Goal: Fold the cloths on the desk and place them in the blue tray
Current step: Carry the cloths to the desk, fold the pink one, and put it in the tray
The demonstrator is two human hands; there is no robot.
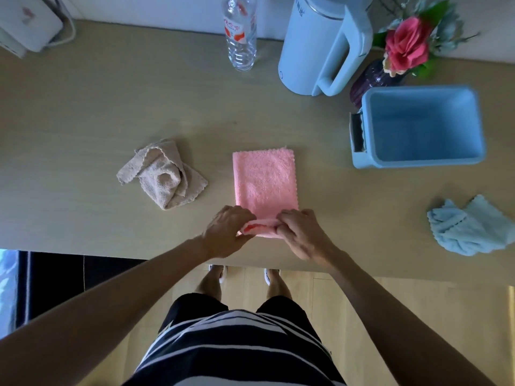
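Note:
A pink cloth point(264, 181) lies flat as a long rectangle in the middle of the desk point(83, 112). My left hand point(225, 232) and my right hand point(303, 234) pinch its near edge, which is lifted and curled over. A beige cloth point(164, 174) sits crumpled to the left of it. A light blue cloth point(471, 227) lies crumpled at the right, near the desk's front. The blue tray point(423, 126) stands at the right rear with nothing inside it.
Along the back stand a clear plastic bottle point(241, 34), a pale blue kettle point(323, 43) and a dark vase point(370, 79) with a pink rose. A white device point(28, 26) sits at the back left corner. The desk's front edge runs just below my hands.

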